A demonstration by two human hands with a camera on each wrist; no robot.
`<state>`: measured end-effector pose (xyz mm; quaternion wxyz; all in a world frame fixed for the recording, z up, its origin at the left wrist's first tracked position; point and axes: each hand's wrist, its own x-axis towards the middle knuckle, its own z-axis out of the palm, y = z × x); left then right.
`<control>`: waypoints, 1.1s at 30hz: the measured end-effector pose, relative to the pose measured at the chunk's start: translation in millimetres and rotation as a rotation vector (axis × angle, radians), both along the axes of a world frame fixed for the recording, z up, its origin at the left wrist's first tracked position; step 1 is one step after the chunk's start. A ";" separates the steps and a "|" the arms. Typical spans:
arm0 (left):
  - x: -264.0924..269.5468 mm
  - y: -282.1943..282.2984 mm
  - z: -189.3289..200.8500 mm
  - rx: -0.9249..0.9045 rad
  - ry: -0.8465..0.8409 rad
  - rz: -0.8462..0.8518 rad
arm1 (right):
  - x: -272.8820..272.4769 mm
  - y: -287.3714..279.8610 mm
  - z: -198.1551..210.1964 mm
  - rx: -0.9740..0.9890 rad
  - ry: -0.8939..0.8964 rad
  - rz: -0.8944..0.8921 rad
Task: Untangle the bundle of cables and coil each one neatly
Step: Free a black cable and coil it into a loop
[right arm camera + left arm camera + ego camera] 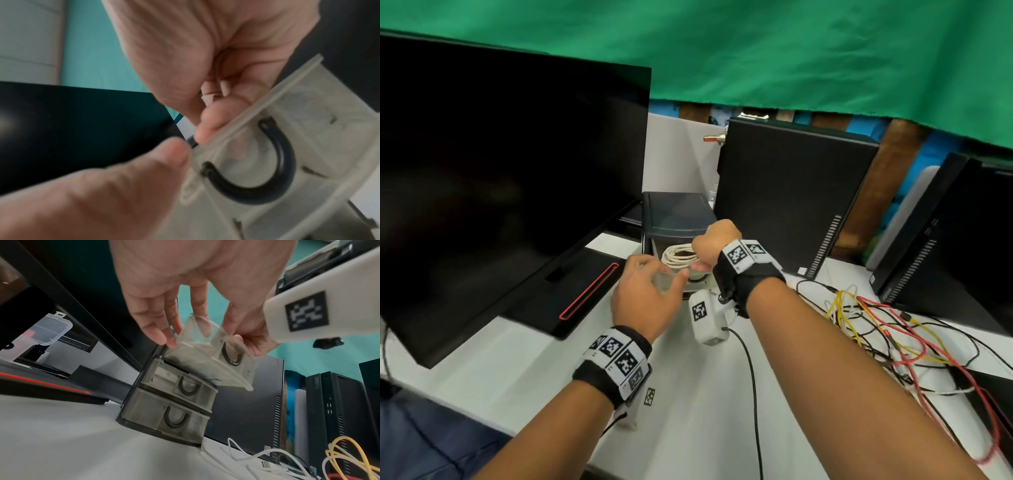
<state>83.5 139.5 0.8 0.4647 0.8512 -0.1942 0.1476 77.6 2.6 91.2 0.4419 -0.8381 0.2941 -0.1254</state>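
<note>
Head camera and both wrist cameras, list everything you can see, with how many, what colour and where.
Coiled cable: one, cream, above the pulled-out drawer.
Top drawer: one, translucent grey, pulled out and tilted.
Drawer unit: one, dark frame, on the white desk between monitor and tower.
Cable tangle: one pile, black, red, yellow and white, desk right.
Monitor: one, black, left.
Computer towers: two, black, right.
Clear box: one, behind the monitor.
Green cloth: one, backdrop.
Left hand: grips the drawer.
Right hand: holds the coil.
</note>
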 end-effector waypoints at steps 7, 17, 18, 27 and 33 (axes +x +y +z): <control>-1.4 0.3 -0.2 -0.013 -0.007 -0.016 | 6.1 4.9 -3.3 -0.317 0.072 0.024; -1.5 -0.8 -1.5 -0.037 -0.011 -0.044 | -30.4 16.1 -8.5 -0.640 0.053 0.357; -1.6 -0.3 -1.3 -0.033 -0.006 -0.044 | -26.6 15.7 -10.1 -0.622 0.063 0.380; -2.0 -0.2 2.0 -0.023 -0.023 -0.039 | -6.1 14.4 -13.3 -0.638 0.064 0.432; -3.6 -0.5 1.9 -0.030 -0.005 -0.043 | -13.2 7.0 -36.9 -0.641 -0.089 0.419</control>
